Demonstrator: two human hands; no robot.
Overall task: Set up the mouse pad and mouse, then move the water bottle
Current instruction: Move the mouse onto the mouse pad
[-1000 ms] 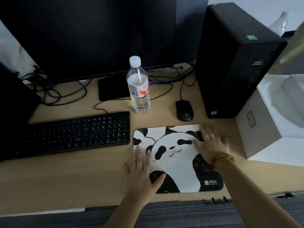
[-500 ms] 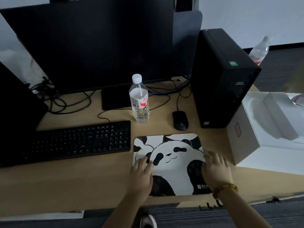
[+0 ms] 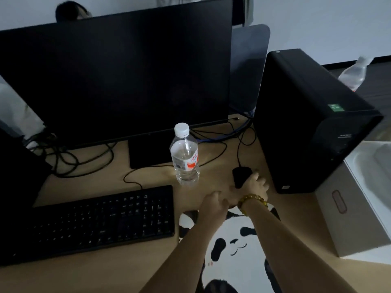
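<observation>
The panda-print mouse pad lies flat at the desk's near edge, partly hidden under my forearms. Just beyond its far edge sits the black wired mouse; my right hand, with a bead bracelet on the wrist, wraps around its right and near sides. My left hand hovers over the pad's far left corner, fingers curled in and holding nothing. A clear water bottle with a white cap and red label stands upright left of the mouse, touched by neither hand.
A black keyboard lies left of the pad. Behind are a dark monitor and loose cables. A black PC tower stands close right of the mouse, beside a white box. Another bottle stands far right.
Both hands left the pad's surface and moved away from me. My right hand reached the mouse and closed around it; my left hand curled up near the pad's far edge. The view tilted upward.
</observation>
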